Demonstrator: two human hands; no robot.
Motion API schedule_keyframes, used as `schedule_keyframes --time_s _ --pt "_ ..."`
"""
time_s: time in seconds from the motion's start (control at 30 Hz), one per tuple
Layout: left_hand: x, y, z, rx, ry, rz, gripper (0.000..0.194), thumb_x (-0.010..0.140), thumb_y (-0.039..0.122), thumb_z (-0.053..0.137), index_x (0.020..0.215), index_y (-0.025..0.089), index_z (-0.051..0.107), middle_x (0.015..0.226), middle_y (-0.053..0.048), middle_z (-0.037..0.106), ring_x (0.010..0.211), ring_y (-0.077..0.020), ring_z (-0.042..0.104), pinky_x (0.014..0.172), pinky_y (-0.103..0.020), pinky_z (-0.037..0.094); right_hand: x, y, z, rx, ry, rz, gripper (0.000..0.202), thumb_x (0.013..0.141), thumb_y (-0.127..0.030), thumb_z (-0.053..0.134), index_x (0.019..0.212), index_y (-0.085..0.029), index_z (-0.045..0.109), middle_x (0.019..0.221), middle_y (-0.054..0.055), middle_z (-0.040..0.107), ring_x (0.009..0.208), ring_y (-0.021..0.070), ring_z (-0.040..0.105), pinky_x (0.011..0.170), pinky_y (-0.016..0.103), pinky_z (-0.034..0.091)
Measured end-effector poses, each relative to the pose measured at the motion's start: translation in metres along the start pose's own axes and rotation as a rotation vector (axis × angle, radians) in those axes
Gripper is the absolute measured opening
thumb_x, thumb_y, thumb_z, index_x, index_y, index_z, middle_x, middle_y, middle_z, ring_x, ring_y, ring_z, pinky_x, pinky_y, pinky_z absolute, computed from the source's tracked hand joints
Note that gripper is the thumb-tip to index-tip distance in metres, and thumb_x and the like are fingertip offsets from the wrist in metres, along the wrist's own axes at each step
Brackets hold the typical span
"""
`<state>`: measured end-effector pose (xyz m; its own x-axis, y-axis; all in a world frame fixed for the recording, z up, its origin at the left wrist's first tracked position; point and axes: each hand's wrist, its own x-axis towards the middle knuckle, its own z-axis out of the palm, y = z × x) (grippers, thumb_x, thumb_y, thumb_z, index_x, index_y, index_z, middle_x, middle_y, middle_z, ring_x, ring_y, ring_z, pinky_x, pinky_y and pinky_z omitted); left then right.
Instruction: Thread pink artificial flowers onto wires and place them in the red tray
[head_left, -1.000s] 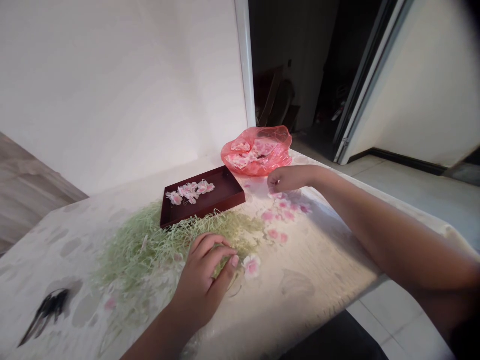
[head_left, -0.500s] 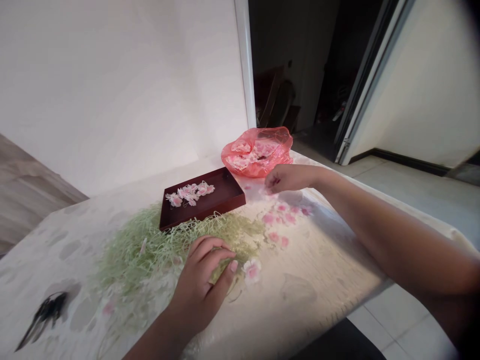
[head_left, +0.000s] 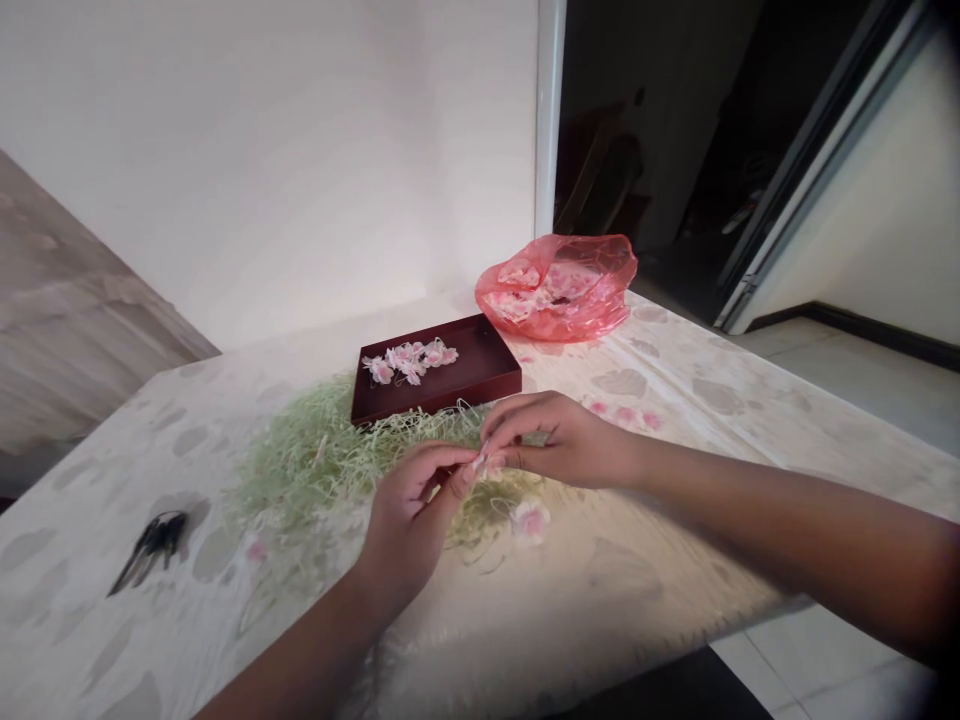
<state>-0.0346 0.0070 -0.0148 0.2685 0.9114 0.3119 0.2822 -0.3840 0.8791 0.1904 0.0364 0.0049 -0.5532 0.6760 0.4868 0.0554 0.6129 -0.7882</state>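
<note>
I see the bag [head_left: 551, 324] at the table's [head_left: 637, 590] far right corner, flowers [head_left: 409, 361] in the tray [head_left: 478, 386] left of it. Shreds [head_left: 322, 460] lie before the tray, keys [head_left: 157, 538] further left.

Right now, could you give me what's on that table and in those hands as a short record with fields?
Left hand: fingertips pinching a small flower
Right hand: fingertips meeting the left's there
Dark red tray: holds pink-and-white blossoms
Red bag: see-through, more blossoms inside
Green shreds: heaped along the tray's near side
Loose flower: on the tablecloth
</note>
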Motion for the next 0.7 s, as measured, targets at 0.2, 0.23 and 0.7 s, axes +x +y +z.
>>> schedule_keyframes --time_s 0.2,0.23,0.7 --pt "0.0 0.004 -0.002 0.109 0.057 0.099 0.01 0.089 0.028 0.07 0.094 0.024 0.078 0.095 -0.004 0.07 0.083 -0.0161 0.065 0.068 -0.025 0.051 0.001 0.005 0.013 0.426 0.248 0.294 0.019 0.08 -0.038 0.08 0.083 -0.02 0.077 0.08 0.002 0.068 0.067 0.0119 0.063 0.064 0.026 0.052" --pt "-0.001 0.006 -0.002 0.133 0.058 0.095 0.011 0.089 0.028 0.07 0.095 0.025 0.079 0.092 -0.003 0.072 0.079 -0.0156 0.065 0.066 -0.025 0.05 0.001 0.006 0.015 0.533 0.256 0.361 0.021 0.078 -0.04 0.082 0.082 -0.019 0.077 0.075 0.001 0.068 0.06 0.0109 0.061 0.06 0.025 0.052" --pt "-0.002 0.006 0.001 -0.062 0.048 -0.054 0.014 0.09 0.027 0.069 0.097 0.027 0.08 0.094 -0.002 0.076 0.077 -0.015 0.068 0.072 -0.026 0.055 -0.002 0.006 0.026 0.664 0.219 0.576 0.027 0.07 -0.038 0.088 0.073 -0.016 0.071 0.069 0.0 0.065 0.061 0.0099 0.06 0.06 0.023 0.054"
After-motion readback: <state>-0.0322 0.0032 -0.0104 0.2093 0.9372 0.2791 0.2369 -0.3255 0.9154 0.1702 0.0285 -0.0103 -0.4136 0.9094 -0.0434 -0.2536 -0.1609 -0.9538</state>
